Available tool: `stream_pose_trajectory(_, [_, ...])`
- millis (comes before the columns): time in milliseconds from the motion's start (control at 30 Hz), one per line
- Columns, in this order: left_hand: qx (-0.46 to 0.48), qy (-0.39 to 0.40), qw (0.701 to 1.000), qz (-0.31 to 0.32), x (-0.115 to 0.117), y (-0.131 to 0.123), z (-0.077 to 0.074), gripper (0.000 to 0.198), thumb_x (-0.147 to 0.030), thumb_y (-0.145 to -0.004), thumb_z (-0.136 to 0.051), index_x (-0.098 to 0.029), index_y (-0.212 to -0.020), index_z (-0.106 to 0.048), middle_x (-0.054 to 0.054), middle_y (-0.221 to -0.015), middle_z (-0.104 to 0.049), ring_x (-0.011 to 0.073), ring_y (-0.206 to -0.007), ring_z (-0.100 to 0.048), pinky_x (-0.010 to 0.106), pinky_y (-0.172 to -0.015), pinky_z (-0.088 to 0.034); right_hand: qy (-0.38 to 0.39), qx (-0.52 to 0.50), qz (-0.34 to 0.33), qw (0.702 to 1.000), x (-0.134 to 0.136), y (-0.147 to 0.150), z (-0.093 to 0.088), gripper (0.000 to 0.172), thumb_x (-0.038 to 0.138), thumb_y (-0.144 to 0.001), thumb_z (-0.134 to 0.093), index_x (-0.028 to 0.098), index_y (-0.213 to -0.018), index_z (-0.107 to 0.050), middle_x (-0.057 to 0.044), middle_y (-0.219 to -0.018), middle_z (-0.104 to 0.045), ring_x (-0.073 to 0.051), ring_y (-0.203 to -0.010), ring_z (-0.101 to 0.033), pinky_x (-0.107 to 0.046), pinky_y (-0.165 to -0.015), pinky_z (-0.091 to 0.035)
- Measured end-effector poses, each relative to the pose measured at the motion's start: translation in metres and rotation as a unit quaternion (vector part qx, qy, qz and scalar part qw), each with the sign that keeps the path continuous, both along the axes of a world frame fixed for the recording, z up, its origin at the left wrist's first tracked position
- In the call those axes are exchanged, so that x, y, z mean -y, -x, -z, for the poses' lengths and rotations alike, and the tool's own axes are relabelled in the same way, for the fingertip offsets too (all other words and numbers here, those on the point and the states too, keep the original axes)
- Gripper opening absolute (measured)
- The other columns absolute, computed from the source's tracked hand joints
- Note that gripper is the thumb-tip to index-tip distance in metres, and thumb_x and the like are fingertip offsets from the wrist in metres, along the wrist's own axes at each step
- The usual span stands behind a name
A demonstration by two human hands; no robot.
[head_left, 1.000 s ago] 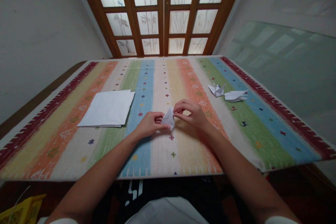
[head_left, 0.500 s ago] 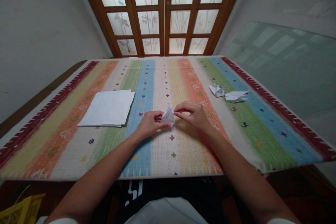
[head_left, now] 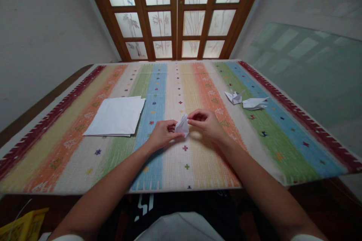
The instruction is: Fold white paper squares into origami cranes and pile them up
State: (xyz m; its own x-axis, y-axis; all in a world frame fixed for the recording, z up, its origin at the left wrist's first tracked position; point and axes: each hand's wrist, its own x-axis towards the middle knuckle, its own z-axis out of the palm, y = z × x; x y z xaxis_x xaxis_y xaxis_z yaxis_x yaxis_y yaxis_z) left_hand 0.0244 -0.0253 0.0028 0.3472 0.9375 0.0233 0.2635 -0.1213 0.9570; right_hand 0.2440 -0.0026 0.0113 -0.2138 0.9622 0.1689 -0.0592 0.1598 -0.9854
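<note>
A small folded piece of white paper (head_left: 182, 126) is held up between my hands, above the striped cloth. My left hand (head_left: 162, 134) pinches its left side with the fingertips. My right hand (head_left: 204, 124) grips its upper right corner between thumb and fingers. To the left lies a flat stack of white paper sheets (head_left: 115, 116), out of reach of either hand. Two folded white paper figures, a pointed one (head_left: 233, 98) and a flatter winged one (head_left: 254, 103), rest to the right.
A woven cloth with coloured stripes (head_left: 181, 79) covers the table, with a red border on both sides. Beyond it stand wooden-framed frosted glass doors (head_left: 177, 15). A glass pane (head_left: 296, 67) leans at the right. A yellow object (head_left: 25, 226) sits low at the bottom left.
My hands have shifted slightly, with the right hand drawn a little lower and the paper tilted a bit. The paper stack and the folded figures have not moved.
</note>
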Motion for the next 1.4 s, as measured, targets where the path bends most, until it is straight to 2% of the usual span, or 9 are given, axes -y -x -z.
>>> stream_pose_trajectory(167, [0.01,-0.001,1.0,-0.006,0.0001,-0.0005,0.0002,0.027,-0.033,-0.071,-0.091,-0.019,-0.092,-0.081,0.005,-0.081,-0.079,0.0176,-0.069,-0.068,0.028,-0.066,-0.05,0.019,-0.021,0.014,0.999,0.0009,0.0022,0.0004,0.034,0.041,-0.066,-0.096,0.023,-0.082,-0.071,-0.002,-0.084,-0.074,-0.018,-0.078,-0.07,-0.035,-0.078,-0.059])
stream_pose_trajectory(400, [0.014,0.004,1.0,-0.006,0.0009,-0.0013,-0.0011,0.028,-0.032,-0.073,-0.09,-0.019,-0.096,-0.08,0.006,-0.088,-0.081,0.0197,-0.077,-0.072,0.031,-0.074,-0.055,0.031,-0.034,0.007,0.999,0.0024,0.0037,0.0,0.039,0.042,-0.068,-0.093,0.023,-0.082,-0.062,-0.001,-0.084,-0.072,-0.017,-0.078,-0.069,-0.033,-0.076,-0.057])
stream_pose_trajectory(567, [-0.018,-0.03,0.999,-0.012,0.0019,-0.0014,-0.0022,0.026,-0.032,-0.075,-0.089,-0.019,-0.096,-0.08,0.005,-0.084,-0.08,0.0183,-0.074,-0.07,0.029,-0.07,-0.052,0.06,-0.053,-0.008,0.997,0.0021,0.0042,0.002,0.044,0.039,-0.067,-0.092,0.024,-0.081,-0.053,0.002,-0.079,-0.068,-0.015,-0.071,-0.064,-0.028,-0.069,-0.053])
stream_pose_trajectory(667, [-0.046,-0.057,0.997,-0.013,0.0023,-0.0015,-0.0032,0.024,-0.032,-0.077,-0.087,-0.019,-0.096,-0.08,0.002,-0.08,-0.079,0.0164,-0.07,-0.068,0.028,-0.068,-0.05,0.047,-0.043,-0.011,0.998,0.002,0.005,0.0014,0.042,0.034,-0.068,-0.09,0.024,-0.078,-0.05,0.004,-0.075,-0.064,-0.013,-0.069,-0.061,-0.026,-0.068,-0.051])
stream_pose_trajectory(767, [-0.059,-0.068,0.996,-0.012,0.0021,-0.0018,-0.004,0.023,-0.03,-0.077,-0.086,-0.018,-0.096,-0.08,0.002,-0.079,-0.078,0.0155,-0.069,-0.067,0.027,-0.067,-0.049,0.007,-0.024,-0.005,1.0,0.0022,0.0057,0.0003,0.035,0.033,-0.072,-0.087,0.024,-0.08,-0.054,0.003,-0.077,-0.063,-0.013,-0.071,-0.061,-0.027,-0.072,-0.053])
stream_pose_trajectory(900, [-0.052,-0.069,0.996,-0.025,0.0016,-0.002,-0.0043,0.022,-0.031,-0.078,-0.085,-0.018,-0.095,-0.08,0.002,-0.079,-0.079,0.0159,-0.068,-0.068,0.027,-0.066,-0.05,-0.031,-0.005,0.017,0.999,0.0031,0.0057,-0.0006,0.026,0.033,-0.075,-0.085,0.024,-0.089,-0.065,-0.002,-0.088,-0.07,-0.016,-0.079,-0.066,-0.031,-0.076,-0.057])
stream_pose_trajectory(1100, [-0.036,-0.072,0.996,-0.035,0.0019,-0.0021,-0.0052,0.023,-0.034,-0.078,-0.085,-0.019,-0.094,-0.081,0.004,-0.08,-0.079,0.0172,-0.07,-0.069,0.028,-0.067,-0.051,-0.037,0.009,0.016,0.999,0.0033,0.0045,0.001,0.026,0.033,-0.075,-0.086,0.023,-0.093,-0.069,-0.003,-0.091,-0.072,-0.017,-0.079,-0.069,-0.031,-0.074,-0.058])
stream_pose_trajectory(1267, [-0.029,-0.054,0.998,-0.017,0.0012,-0.0018,-0.0049,0.026,-0.038,-0.078,-0.085,-0.017,-0.094,-0.08,0.004,-0.078,-0.078,0.0165,-0.066,-0.067,0.027,-0.063,-0.048,-0.043,0.013,0.015,0.999,0.0027,0.0039,0.0003,0.026,0.035,-0.076,-0.086,0.024,-0.093,-0.07,-0.004,-0.097,-0.073,-0.017,-0.08,-0.069,-0.03,-0.07,-0.057])
stream_pose_trajectory(1400, [-0.026,-0.048,0.998,-0.014,0.0009,-0.0018,-0.0039,0.025,-0.037,-0.077,-0.085,-0.018,-0.093,-0.08,0.004,-0.076,-0.077,0.0169,-0.066,-0.066,0.027,-0.062,-0.047,-0.036,0.009,0.015,0.999,0.0025,0.0027,-0.0016,0.03,0.036,-0.074,-0.088,0.024,-0.093,-0.069,-0.003,-0.092,-0.072,-0.018,-0.081,-0.069,-0.032,-0.073,-0.058])
